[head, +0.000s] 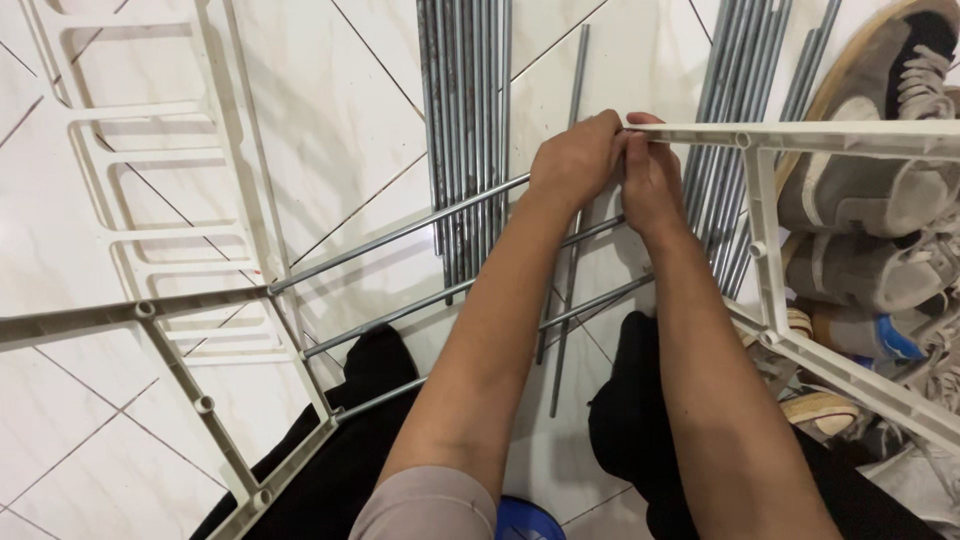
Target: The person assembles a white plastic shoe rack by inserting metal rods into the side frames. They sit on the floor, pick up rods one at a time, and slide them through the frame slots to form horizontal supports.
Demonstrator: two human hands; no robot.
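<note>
My left hand is closed around the far end of a grey metal rod where it meets the corner of a white plastic rack frame on the right. My right hand pinches that same frame corner right beside the left hand. The rod runs back to a second white plastic frame on the left. Two more grey rods lie parallel below it, spanning between the two frames under my forearms.
Two bundles of loose grey rods lie on the white tiled floor ahead. Another white rack panel lies flat at the left. Several worn shoes crowd the right side. My knees in black trousers sit below.
</note>
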